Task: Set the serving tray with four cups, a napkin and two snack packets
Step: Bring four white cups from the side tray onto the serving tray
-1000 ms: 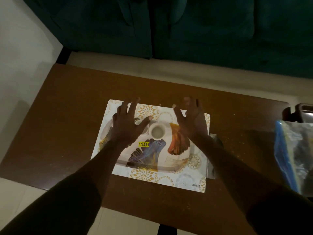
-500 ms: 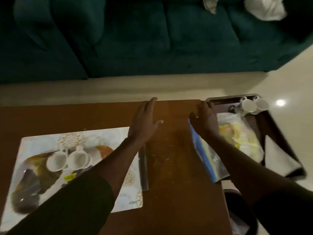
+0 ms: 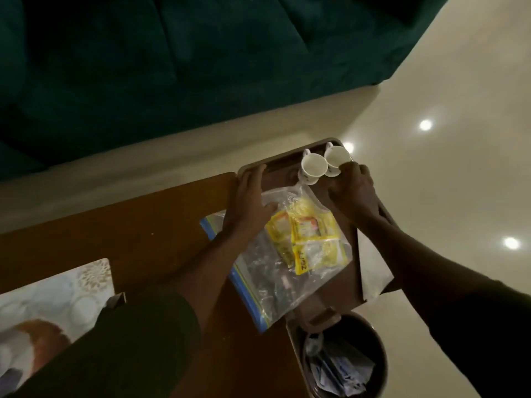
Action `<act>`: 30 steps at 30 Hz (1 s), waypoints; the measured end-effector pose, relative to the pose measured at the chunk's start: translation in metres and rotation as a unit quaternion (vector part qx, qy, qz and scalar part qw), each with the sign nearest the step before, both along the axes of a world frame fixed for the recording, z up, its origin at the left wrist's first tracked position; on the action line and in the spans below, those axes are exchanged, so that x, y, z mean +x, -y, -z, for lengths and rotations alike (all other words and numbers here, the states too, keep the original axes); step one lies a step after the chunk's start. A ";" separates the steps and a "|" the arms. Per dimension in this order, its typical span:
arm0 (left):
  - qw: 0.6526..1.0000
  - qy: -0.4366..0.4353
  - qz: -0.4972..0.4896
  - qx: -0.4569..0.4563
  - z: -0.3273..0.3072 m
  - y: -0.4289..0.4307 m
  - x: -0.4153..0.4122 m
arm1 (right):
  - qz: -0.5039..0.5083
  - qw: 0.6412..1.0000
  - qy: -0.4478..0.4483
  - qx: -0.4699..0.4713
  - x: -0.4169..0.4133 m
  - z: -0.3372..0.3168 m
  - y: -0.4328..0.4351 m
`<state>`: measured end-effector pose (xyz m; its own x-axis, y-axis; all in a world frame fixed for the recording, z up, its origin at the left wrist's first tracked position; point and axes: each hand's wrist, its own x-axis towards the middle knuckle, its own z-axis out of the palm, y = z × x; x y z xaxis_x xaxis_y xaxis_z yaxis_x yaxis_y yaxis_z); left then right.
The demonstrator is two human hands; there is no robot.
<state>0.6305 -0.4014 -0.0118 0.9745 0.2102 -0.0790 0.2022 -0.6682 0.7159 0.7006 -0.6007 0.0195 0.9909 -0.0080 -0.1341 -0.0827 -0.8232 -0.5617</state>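
- Brown table (image 3: 161,225) nearest me; the patterned serving tray (image 3: 57,288) sits well left of my fingers.
- My left hand (image 3: 247,202) lies flat, fingers straight, on the zip bag (image 3: 267,271) of yellow snack packets (image 3: 307,237).
- My right hand (image 3: 356,191) curls against the right cup (image 3: 334,158); I cannot tell if it grips.
- Just left of those fingers stands the second cup (image 3: 313,165), both on the brown tray (image 3: 275,165).
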 end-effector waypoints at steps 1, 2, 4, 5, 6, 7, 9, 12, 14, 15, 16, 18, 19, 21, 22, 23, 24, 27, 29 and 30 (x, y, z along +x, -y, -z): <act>1.000 -0.006 0.007 0.008 0.004 0.012 0.010 | -0.010 1.000 -0.007 0.001 0.013 0.003 0.008; 1.000 -0.007 0.014 0.019 0.009 0.023 0.021 | -0.018 1.000 -0.012 0.003 0.026 0.009 0.015; 1.000 -0.018 0.019 0.011 0.017 0.040 0.041 | -0.040 0.999 -0.006 -0.006 0.048 0.022 0.025; 0.999 -0.029 0.016 -0.010 0.022 0.048 0.051 | -0.053 0.999 -0.001 -0.012 0.059 0.030 0.030; 0.999 -0.036 0.014 -0.026 0.026 0.056 0.061 | -0.066 0.998 0.001 -0.014 0.069 0.038 0.033; 0.999 -0.032 0.013 -0.032 0.029 0.062 0.070 | -0.082 0.997 -0.001 -0.014 0.077 0.045 0.035; 0.999 -0.012 0.012 -0.028 0.036 0.073 0.085 | -0.119 0.993 -0.003 -0.021 0.089 0.057 0.035; 1.000 -0.019 0.000 -0.013 0.045 0.088 0.106 | -0.146 0.989 0.018 -0.034 0.099 0.071 0.035; 0.999 -0.031 -0.011 -0.010 0.049 0.094 0.116 | -0.139 0.990 0.024 -0.027 0.101 0.077 0.033; 0.999 -0.033 -0.019 -0.009 0.050 0.097 0.119 | -0.136 0.990 0.027 -0.022 0.102 0.078 0.033; 0.999 -0.030 -0.028 -0.007 0.050 0.099 0.121 | -0.132 0.991 0.031 -0.016 0.102 0.077 0.033; 0.999 -0.017 -0.043 -0.008 0.047 0.100 0.119 | -0.117 0.992 0.038 -0.004 0.100 0.073 0.036; 0.999 -0.007 -0.046 -0.011 0.045 0.100 0.116 | -0.105 0.993 0.046 0.002 0.097 0.069 0.038; 0.998 0.023 -0.055 -0.027 0.038 0.098 0.110 | -0.082 0.994 0.069 0.020 0.091 0.060 0.042; 0.997 0.038 -0.061 -0.033 0.032 0.096 0.106 | -0.073 0.993 0.083 0.030 0.087 0.053 0.042; 0.996 0.052 -0.066 -0.039 0.024 0.094 0.103 | -0.064 0.992 0.098 0.040 0.083 0.046 0.042; 0.995 0.065 -0.071 -0.042 0.016 0.091 0.100 | -0.055 0.991 0.112 0.048 0.080 0.039 0.040; 0.990 0.096 -0.090 -0.044 -0.009 0.072 0.087 | -0.045 0.986 0.142 0.068 0.070 0.015 0.029; 0.988 0.102 -0.107 -0.040 -0.024 0.055 0.075 | -0.057 0.984 0.152 0.071 0.062 0.002 0.016; 0.988 0.104 -0.112 -0.038 -0.031 0.045 0.067 | -0.069 0.983 0.155 0.071 0.056 -0.005 0.007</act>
<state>0.6978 -0.4469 0.0192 0.9012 0.4228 0.0949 0.1814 -0.5672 0.8034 0.7565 -0.6074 0.0250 0.9747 0.1253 0.1851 0.2172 -0.7262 -0.6522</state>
